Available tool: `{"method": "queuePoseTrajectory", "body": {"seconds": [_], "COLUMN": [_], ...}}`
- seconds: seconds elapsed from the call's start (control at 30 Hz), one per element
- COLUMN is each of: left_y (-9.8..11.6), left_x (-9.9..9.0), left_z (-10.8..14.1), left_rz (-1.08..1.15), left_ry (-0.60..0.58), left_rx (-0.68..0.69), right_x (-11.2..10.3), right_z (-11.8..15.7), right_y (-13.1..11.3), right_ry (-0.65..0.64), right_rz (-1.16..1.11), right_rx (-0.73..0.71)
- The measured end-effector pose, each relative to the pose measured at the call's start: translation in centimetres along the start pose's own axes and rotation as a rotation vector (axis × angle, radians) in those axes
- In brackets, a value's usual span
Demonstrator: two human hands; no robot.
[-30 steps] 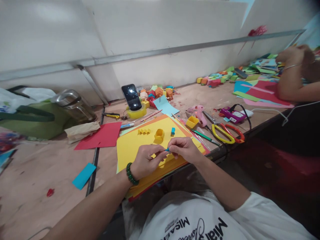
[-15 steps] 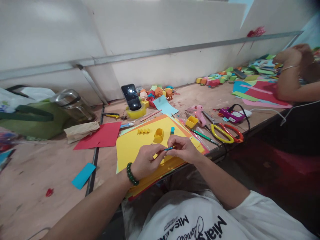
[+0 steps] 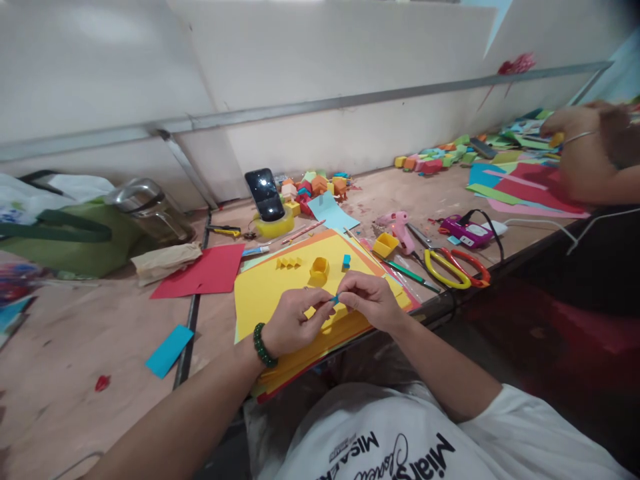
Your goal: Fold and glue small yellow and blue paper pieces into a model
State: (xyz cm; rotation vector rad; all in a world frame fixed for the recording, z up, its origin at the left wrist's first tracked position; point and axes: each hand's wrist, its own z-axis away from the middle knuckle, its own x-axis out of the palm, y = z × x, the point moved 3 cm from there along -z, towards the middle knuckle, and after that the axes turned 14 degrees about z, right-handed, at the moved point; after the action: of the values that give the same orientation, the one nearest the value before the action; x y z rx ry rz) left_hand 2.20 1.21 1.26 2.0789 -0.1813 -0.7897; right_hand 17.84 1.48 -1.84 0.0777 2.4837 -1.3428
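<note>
A small blue paper piece [image 3: 335,299] is pinched between the fingertips of my left hand [image 3: 296,319] and my right hand [image 3: 369,299]; the fingers hide most of it. Both hands are closed, just above a stack of yellow paper sheets [image 3: 260,293]. Beyond the fingers, on the top sheet, lie a folded yellow paper cup shape [image 3: 319,269], a zigzag yellow paper strip [image 3: 289,263] and another small folded blue piece [image 3: 347,261]. A green bead bracelet [image 3: 264,345] circles my left wrist.
Right of the stack lie a pink glue gun [image 3: 400,230], yellow-and-red-handled scissors [image 3: 447,267] and a purple power adapter [image 3: 465,230]. A phone [image 3: 265,193] leans behind on yellow tape [image 3: 274,223]. Red paper [image 3: 213,270] is at left. Another person's arm [image 3: 585,153] is at far right.
My fingertips have shifted on the blue piece, and my right fingers have changed their pinch, so less of it shows. The other person's hands moved slightly.
</note>
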Motion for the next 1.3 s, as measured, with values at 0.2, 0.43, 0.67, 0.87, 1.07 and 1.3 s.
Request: {"method": "queuePoseTrajectory", "body": {"seconds": [0.2, 0.43, 0.67, 0.87, 1.07, 1.3], "left_y": [-0.3, -0.3, -1.0, -1.6, -1.7, -2.8], "left_x": [0.2, 0.4, 0.4, 0.4, -0.1, -0.5], "left_z": [0.1, 0.1, 0.1, -0.2, -0.4, -0.5], "left_rz": [-0.007, -0.07, -0.099, -0.002, 0.112, 0.439], "left_ry": [0.021, 0.022, -0.038, -0.045, -0.03, 0.269], "left_rx": [-0.024, 0.038, 0.025, -0.129, -0.2, -0.269], "right_x": [-0.1, 0.0, 0.1, 0.4, 0.6, 0.8], "right_z": [0.1, -0.1, 0.0, -0.2, -0.3, -0.5], "right_y": [-0.3, 0.0, -0.3, 0.5, 0.7, 1.0], "right_ry": [0.014, 0.029, 0.089, 0.024, -0.02, 0.042], "right_rz": [0.08, 0.124, 0.208, 0.172, 0.098, 0.106], "right_rx": [-0.11, -0.116, -0.16, -0.026, 0.04, 0.134]}}
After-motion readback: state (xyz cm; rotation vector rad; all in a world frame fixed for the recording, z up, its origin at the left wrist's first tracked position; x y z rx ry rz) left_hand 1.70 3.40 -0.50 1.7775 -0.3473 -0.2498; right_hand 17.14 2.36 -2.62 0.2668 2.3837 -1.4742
